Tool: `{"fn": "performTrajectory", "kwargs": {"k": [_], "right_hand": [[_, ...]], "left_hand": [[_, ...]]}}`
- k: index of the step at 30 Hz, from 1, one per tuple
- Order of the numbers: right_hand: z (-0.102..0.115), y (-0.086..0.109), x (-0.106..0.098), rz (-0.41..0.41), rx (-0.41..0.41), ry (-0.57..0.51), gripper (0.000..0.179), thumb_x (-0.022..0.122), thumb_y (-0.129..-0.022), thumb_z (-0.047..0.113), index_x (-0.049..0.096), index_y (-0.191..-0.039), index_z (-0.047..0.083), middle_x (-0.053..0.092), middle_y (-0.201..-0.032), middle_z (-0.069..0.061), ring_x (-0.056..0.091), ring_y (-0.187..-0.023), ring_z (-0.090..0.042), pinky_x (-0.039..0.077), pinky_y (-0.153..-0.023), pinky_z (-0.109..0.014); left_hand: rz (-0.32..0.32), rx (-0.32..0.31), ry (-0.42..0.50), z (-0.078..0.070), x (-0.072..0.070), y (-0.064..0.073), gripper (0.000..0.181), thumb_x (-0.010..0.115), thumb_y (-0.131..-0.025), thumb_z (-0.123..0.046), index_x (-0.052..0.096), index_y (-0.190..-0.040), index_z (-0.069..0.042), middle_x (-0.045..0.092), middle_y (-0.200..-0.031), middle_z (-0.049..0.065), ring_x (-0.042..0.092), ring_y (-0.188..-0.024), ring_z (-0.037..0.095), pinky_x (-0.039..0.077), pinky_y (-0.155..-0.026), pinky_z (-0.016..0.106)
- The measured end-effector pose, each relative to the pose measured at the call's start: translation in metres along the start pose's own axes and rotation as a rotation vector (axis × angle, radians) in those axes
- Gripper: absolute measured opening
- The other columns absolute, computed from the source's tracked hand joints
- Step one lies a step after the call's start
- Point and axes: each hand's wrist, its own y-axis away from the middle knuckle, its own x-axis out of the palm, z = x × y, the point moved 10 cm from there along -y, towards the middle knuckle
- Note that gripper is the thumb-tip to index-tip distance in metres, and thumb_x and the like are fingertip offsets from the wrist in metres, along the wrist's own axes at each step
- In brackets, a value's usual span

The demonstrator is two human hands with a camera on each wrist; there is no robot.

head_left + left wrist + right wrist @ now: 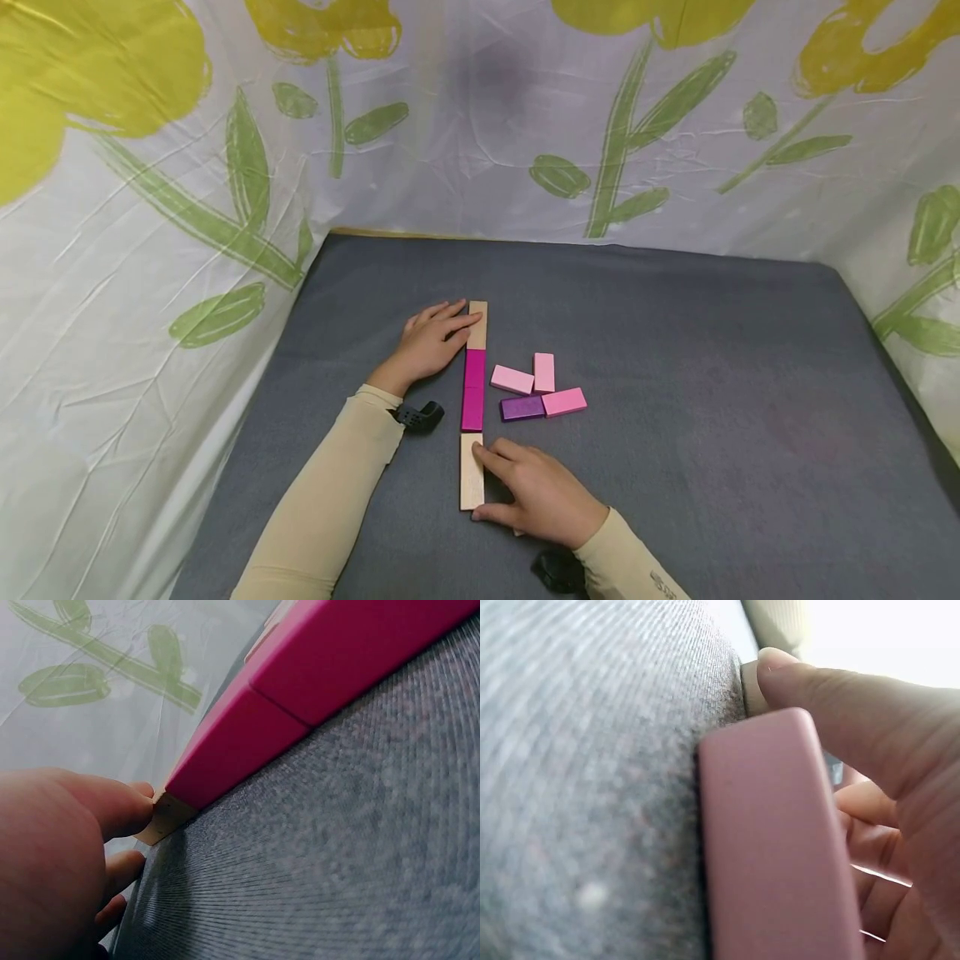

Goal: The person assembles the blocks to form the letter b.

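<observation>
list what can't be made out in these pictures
Head view: most of the pale piece beneath the right hand, hidden by that hand.
Head view: print on the right sleeve, too small to read.
Left wrist view: one end of the nearer magenta block, cut off by the picture's edge.
Right wrist view: one end of the pink block, cut off by the bottom edge.

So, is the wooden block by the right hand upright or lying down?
Lying down: the wooden block stretches lengthwise along the gray cloth, in line with the magenta blocks.
</observation>
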Motion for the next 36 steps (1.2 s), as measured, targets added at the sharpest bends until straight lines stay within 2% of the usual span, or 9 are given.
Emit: {"fn": "performTrajectory", "kwargs": {"k": [14,26,36], "right_hand": [[0.0,-0.0005,-0.003,-0.055,-0.026,-0.002,0.075,0.084,-0.088,0.05,0.064,-0.145,0.007,0.063,-0.107,0.004,0.049,-0.077,-0.002,0.046,-0.069,-0.021],[-0.002,-0.0019,-0.0022,-0.049,-0.008,-0.012,0.074,0.083,-0.088,0.051,0.064,-0.145,0.008,0.063,-0.106,0.004,0.048,-0.076,-0.001,0.044,-0.066,-0.019],[-0.0001,-0.0013,-0.0043,-0.092,-0.026,0.0,0.075,0.086,-0.085,0.051,0.066,-0.144,0.008,0.063,-0.103,0.005,0.048,-0.075,-0.001,0.043,-0.065,-0.019]], "left_hand": [[-0.012,0.0,0.013,0.0009,-0.0004,-0.0006,0.044,0.052,-0.111,-0.032,0.056,-0.154,-0.028,0.036,-0.17,0.005,0.025,-0.159,0.033,0.012,-0.125,0.06],[-0.016,0.002,0.021,0.003,0.0003,-0.002,0.043,0.052,-0.111,-0.033,0.057,-0.154,-0.029,0.037,-0.17,0.004,0.025,-0.158,0.033,0.012,-0.125,0.06],[-0.011,0.0,0.018,0.0046,0.0018,-0.0022,0.044,0.051,-0.111,-0.034,0.056,-0.155,-0.03,0.036,-0.17,0.004,0.025,-0.159,0.032,0.012,-0.126,0.059]]}}
